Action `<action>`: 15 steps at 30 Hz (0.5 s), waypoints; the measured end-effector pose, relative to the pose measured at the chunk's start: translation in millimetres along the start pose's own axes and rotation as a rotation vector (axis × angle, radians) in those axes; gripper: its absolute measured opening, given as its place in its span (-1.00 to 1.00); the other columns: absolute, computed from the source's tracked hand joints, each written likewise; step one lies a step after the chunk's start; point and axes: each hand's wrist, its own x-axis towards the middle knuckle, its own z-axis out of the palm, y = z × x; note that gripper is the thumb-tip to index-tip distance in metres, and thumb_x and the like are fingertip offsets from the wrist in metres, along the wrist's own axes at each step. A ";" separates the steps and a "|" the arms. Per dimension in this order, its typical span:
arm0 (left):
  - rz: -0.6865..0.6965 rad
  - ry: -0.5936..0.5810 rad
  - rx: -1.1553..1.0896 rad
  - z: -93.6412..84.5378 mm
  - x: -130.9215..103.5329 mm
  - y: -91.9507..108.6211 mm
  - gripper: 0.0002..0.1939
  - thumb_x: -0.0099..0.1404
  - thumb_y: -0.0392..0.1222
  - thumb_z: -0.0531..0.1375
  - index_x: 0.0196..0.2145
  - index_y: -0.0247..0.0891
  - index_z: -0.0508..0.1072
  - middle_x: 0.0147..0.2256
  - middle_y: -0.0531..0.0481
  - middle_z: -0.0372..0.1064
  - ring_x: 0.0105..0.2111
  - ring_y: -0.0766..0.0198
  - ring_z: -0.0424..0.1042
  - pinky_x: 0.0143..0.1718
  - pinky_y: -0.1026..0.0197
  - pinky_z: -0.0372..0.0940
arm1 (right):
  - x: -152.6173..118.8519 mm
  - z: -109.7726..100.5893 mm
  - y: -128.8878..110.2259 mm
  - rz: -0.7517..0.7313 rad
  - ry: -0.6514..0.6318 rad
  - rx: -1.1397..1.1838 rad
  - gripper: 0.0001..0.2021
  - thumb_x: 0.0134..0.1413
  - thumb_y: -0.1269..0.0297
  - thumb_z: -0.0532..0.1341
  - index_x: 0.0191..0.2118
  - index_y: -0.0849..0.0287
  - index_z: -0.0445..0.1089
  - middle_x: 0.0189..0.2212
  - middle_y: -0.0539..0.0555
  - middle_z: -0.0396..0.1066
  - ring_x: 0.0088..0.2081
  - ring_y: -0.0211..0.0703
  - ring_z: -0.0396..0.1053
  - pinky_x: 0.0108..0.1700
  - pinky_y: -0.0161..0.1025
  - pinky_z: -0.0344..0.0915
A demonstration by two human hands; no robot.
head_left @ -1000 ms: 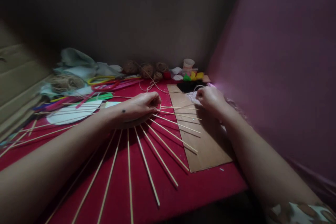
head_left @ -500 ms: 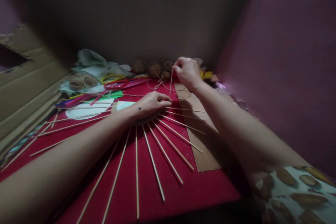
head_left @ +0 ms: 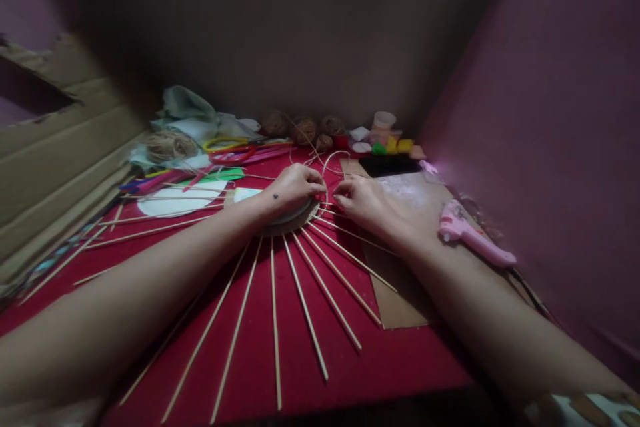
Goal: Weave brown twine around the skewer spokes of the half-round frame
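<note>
Thin wooden sticks (head_left: pixel 313 317) fan out from a round base (head_left: pixel 293 223) with a pale top and a twine-coloured edge. My left hand (head_left: pixel 296 187) lies over the base, its thumb and fingers closed at the right rim and covering part of it. Just right of the rim, my right hand (head_left: pixel 364 201) is closed in a pinch, apparently on the brown twine (head_left: pixel 326 173). That strand stands up in a loose loop between both hands. What exactly lies between the right fingertips is hard to see.
Several twine balls (head_left: pixel 303 130) stand along the back of the red cloth (head_left: pixel 305 387). Scissors (head_left: pixel 227 155) and a white paper oval (head_left: pixel 183 200) lie at left. A brown board (head_left: pixel 400 307) and a pink glue gun (head_left: pixel 473 235) are at right.
My right hand has come down from above the base to beside its rim, and the twine, taut before, now loops loosely. The view has shifted, showing the glue gun. My left hand stays on the base.
</note>
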 end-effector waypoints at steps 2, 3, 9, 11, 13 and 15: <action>0.019 -0.003 -0.044 0.9 -1.4 0.7 -0.77 0.03 -0.09 0.21 -0.48 -0.32 0.54 -0.53 0.00 0.45 -0.45 0.27 0.38 -0.41 0.27 0.20 | 2.7 5.0 1.0 -0.003 -0.075 0.053 -0.82 0.07 0.38 0.17 -0.31 0.19 0.55 -0.39 0.10 0.52 -0.35 -0.16 0.40 -0.28 -0.29 0.19; 0.026 -0.003 -0.070 1.1 -2.4 1.9 -0.77 0.03 -0.10 0.21 -0.48 -0.33 0.54 -0.53 0.00 0.45 -0.46 0.28 0.38 -0.41 0.27 0.20 | 3.7 6.8 0.8 -0.007 -0.103 0.083 -0.82 0.07 0.36 0.19 -0.31 0.18 0.56 -0.40 0.09 0.53 -0.36 -0.16 0.40 -0.28 -0.30 0.19; 0.026 0.031 -0.262 -0.9 -10.6 12.6 -0.81 -0.01 -0.16 0.23 -0.48 -0.36 0.52 -0.55 0.04 0.41 -0.50 0.34 0.33 -0.43 0.30 0.20 | 6.1 16.4 4.2 -0.015 -0.081 0.268 -0.84 0.00 0.37 0.26 -0.28 0.08 0.57 -0.41 0.01 0.53 -0.35 -0.17 0.40 -0.28 -0.31 0.22; 0.034 0.033 -0.319 -1.2 -12.9 14.8 -0.81 0.00 -0.17 0.23 -0.47 -0.36 0.52 -0.54 0.03 0.42 -0.49 0.34 0.35 -0.43 0.30 0.21 | 7.3 18.4 8.5 -0.015 -0.080 0.359 -0.85 -0.02 0.36 0.28 -0.29 0.10 0.57 -0.45 -0.01 0.51 -0.38 -0.18 0.39 -0.30 -0.32 0.23; 0.038 0.035 -0.348 -0.6 -14.8 16.5 -0.83 -0.01 -0.19 0.24 -0.48 -0.37 0.52 -0.54 0.02 0.42 -0.50 0.35 0.34 -0.45 0.31 0.21 | 8.6 19.0 12.4 0.004 -0.094 0.458 -0.85 -0.04 0.35 0.28 -0.30 0.14 0.57 -0.49 -0.02 0.49 -0.41 -0.21 0.38 -0.33 -0.33 0.24; 0.043 0.031 -0.372 0.4 -16.6 18.6 -0.84 0.00 -0.20 0.25 -0.49 -0.38 0.51 -0.56 0.02 0.41 -0.51 0.36 0.34 -0.46 0.32 0.21 | 9.6 19.1 14.5 0.016 -0.121 0.568 -0.85 -0.04 0.34 0.28 -0.31 0.18 0.57 -0.51 -0.03 0.48 -0.42 -0.23 0.37 -0.34 -0.33 0.24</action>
